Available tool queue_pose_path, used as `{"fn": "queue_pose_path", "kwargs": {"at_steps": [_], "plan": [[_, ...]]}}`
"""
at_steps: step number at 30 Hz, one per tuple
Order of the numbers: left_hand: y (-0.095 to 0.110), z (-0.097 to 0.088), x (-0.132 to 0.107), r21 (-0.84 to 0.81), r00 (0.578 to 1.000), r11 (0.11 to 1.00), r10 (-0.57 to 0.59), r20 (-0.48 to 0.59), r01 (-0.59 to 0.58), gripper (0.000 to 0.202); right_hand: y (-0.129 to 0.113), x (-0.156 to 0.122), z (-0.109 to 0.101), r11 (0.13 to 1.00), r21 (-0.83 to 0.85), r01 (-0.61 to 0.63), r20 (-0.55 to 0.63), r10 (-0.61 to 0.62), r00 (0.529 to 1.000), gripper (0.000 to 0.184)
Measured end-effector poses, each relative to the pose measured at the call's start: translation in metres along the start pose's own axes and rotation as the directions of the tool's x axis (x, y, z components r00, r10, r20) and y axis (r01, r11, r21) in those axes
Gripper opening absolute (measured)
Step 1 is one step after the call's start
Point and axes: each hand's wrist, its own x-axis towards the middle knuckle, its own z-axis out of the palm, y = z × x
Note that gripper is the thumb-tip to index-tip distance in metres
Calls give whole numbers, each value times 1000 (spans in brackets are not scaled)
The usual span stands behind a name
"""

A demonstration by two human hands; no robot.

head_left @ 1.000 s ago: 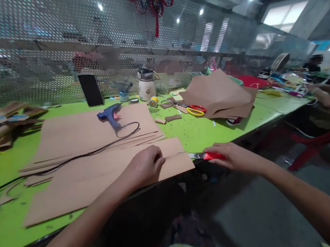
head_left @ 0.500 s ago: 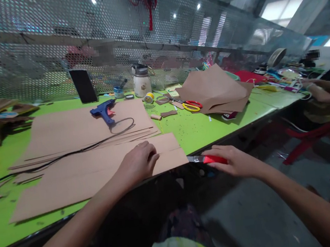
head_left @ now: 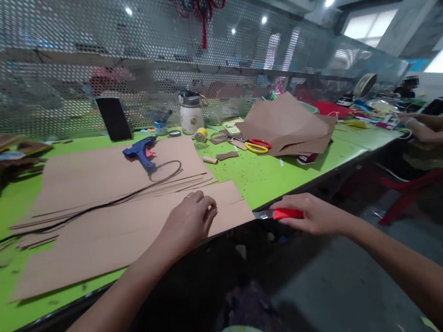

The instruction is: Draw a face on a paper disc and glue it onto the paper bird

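My left hand (head_left: 190, 218) rests on a long brown paper sheet (head_left: 113, 238) near the table's front edge. Its fingers are curled in, and anything between them is hidden. My right hand (head_left: 314, 215) is closed around the red handle of a utility knife (head_left: 287, 213), just off the table edge. The knife's metal end points left and meets the sheet's right corner. A short crease or cut line shows in the sheet to the right of my left hand. Behind it lies a stack of brown paper (head_left: 85, 172) with a blue glue gun (head_left: 141, 153) on top.
The glue gun's black cord (head_left: 89, 207) crosses the paper. Scissors (head_left: 257, 146), a yellow spool (head_left: 200, 134) and a white bottle (head_left: 192, 117) stand or lie farther back. More brown paper (head_left: 285, 126) is piled right. A phone (head_left: 114, 119) leans near the mesh. Another person's arm (head_left: 431, 132) is far right.
My left hand's fingers have lifted and opened slightly from the sheet. The right hand and knife stay at almost the same place. The camera view has shifted a little.
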Motion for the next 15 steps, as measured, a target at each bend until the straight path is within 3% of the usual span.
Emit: {"fn": "queue_pose_path", "kwargs": {"at_steps": [7,15], "plan": [[-4,8,2,-27,993,994,102,-54,-104,28,-2,13,0,999,-29,22,33,-21,999,32],[-8,11,5,-36,981,982,183,-57,-185,28,1,4,2,999,-29,44,-49,-46,998,31]]}}
